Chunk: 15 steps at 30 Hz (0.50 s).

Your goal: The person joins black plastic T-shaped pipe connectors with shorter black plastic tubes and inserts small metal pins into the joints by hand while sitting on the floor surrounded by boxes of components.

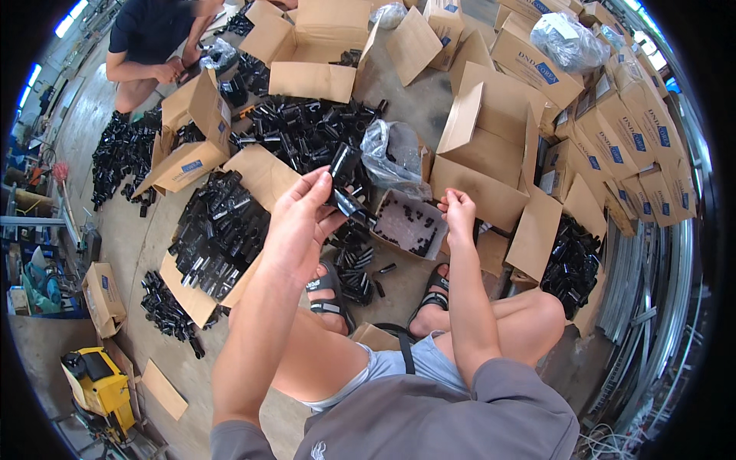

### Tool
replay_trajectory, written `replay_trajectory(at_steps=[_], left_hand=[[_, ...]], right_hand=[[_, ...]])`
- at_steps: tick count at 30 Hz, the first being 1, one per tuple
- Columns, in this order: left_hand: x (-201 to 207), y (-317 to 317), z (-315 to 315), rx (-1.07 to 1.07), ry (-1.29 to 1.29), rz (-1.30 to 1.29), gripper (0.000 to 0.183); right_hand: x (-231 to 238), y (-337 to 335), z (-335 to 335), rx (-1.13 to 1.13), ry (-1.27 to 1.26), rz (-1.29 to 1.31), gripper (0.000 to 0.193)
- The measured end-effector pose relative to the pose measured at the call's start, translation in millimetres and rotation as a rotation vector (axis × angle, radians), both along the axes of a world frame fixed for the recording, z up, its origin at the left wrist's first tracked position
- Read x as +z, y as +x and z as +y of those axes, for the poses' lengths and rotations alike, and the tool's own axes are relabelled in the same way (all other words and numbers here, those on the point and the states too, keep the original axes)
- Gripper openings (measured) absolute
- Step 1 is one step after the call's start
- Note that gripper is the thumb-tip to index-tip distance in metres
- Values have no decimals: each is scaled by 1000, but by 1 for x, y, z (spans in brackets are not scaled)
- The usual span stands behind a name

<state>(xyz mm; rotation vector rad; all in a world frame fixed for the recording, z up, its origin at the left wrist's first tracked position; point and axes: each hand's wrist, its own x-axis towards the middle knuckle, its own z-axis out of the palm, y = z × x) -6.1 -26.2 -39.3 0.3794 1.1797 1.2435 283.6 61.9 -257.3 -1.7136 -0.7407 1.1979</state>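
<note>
My left hand (303,215) is raised in front of me, its fingers and thumb closed on a glossy black tube fitting (346,164). The fitting has two tubular arms set at an angle, one pointing away and the other to the right. My right hand (458,210) hovers at the right edge of a small open carton (392,242), its fingertips pinched together. Whatever may be between those fingertips is too small to make out. Scattered inside the carton, on a pale liner, are many small black pieces (414,222).
Piles of black fittings (218,230) lie left and ahead, some on cardboard. A clear plastic bag (395,157) sits behind the small carton. Open boxes (491,153) and stacked cartons (621,134) stand right, beside metal rails (644,284). Another person (157,42) works at far left.
</note>
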Motion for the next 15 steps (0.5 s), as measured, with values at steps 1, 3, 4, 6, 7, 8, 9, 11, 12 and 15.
replay_trajectory(at_steps=[1, 3, 4, 6, 7, 8, 9, 11, 12, 15], left_hand=[[1, 1, 1, -4, -1, 11, 26], [5, 3, 2, 5, -8, -20, 26], [15, 21, 10, -49, 17, -55, 26], [7, 7, 4, 21, 0, -24, 27], [4, 5, 4, 17, 6, -30, 28], [0, 3, 4, 15, 12, -36, 29], [-2, 3, 5, 9, 11, -53, 30], [3, 4, 5, 26, -12, -67, 29], [8, 13, 10, 3, 6, -97, 28], [4, -1, 9, 70, -38, -77, 28]], right_hand=[[-28, 9, -2, 16, -57, -97, 17], [-66, 5, -6, 173, -181, -267, 19], [-124, 50, -4, 236, -117, -541, 21], [-116, -14, -12, 494, -200, -771, 25], [-117, -25, -12, 501, -264, -787, 28], [-119, -32, -12, 503, -261, -814, 27], [-128, -34, -11, 495, -255, -841, 27], [-138, -39, -4, 554, -295, -932, 28], [-163, -13, 2, 448, -324, -915, 30], [-161, -39, -2, 423, -270, -861, 48]])
